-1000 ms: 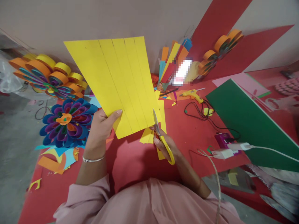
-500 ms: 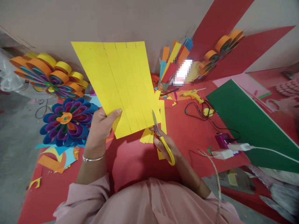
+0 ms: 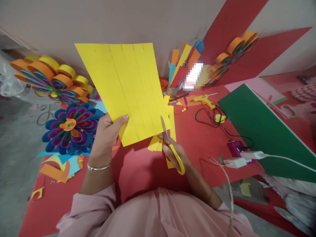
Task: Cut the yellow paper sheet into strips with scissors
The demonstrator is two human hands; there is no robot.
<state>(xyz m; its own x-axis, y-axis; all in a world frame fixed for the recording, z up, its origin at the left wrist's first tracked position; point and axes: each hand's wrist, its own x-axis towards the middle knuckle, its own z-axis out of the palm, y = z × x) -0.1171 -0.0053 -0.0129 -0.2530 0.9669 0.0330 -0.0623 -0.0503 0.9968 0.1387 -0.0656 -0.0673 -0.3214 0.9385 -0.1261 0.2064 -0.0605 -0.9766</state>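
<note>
My left hand (image 3: 106, 135) grips the lower left edge of a yellow paper sheet (image 3: 123, 89), holding it up over the red mat. The sheet is slit lengthwise into several strips that hang together. My right hand (image 3: 174, 154) is closed round yellow-handled scissors (image 3: 172, 148), whose blades meet the sheet's lower right corner. Loose yellow strips (image 3: 170, 121) lie under that corner.
A blue-purple paper flower (image 3: 71, 128) and an orange-yellow one (image 3: 49, 80) lie at the left. A cup of paper strips (image 3: 182, 65), a yellow glue gun (image 3: 203, 100) with black cord, a green board (image 3: 264, 131) and a white plug (image 3: 247, 156) are to the right.
The yellow sheet has shifted slightly right and tilted a little since a second ago. Both hands and the scissors stay almost where they were.
</note>
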